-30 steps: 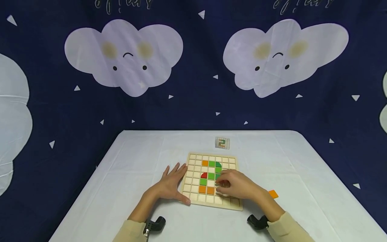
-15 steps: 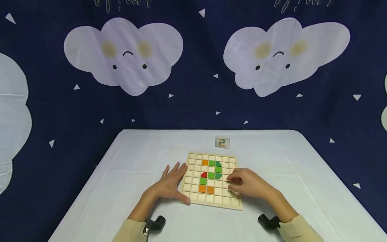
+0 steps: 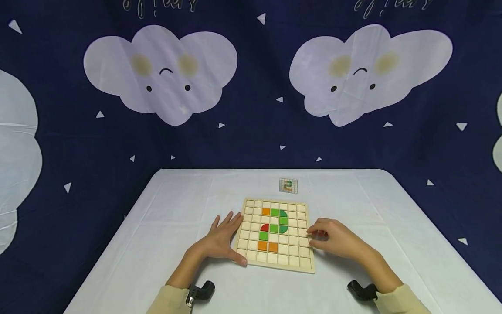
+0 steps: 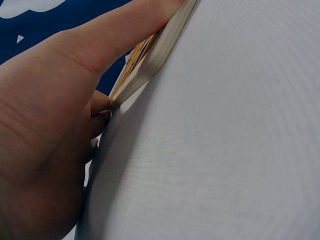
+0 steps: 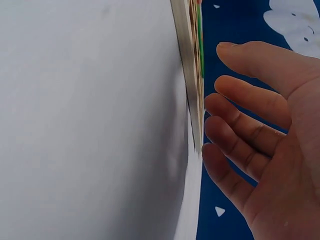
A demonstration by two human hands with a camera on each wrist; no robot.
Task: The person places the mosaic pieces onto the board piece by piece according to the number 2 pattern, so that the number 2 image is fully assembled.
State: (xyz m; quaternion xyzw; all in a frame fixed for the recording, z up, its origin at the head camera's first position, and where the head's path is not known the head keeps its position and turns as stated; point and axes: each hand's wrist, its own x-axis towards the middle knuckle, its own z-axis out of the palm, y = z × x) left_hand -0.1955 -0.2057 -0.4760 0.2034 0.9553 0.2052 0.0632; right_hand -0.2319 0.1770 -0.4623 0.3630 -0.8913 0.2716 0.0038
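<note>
A pale wooden grid board lies on the table, bearing several coloured tiles. These include an orange square, green squares, dark green quarter-rounds and a red quarter-round. Two orange squares sit side by side in a lower row. My left hand is spread at the board's near left corner, fingertips at its left edge and thumb along the front edge. Over the right edge hovers my right hand, fingers loosely bent; in the right wrist view nothing is between its thumb and fingers.
A small pattern card with a printed grid stands behind the board. White cloth covers the table, and a dark blue curtain with clouds hangs behind it. Black wrist cameras sit below both hands.
My right hand has drawn back rightward from over the board, uncovering a dark green quarter-round. Its arm now hides the loose orange tile seen earlier on the table. My left hand stays put.
</note>
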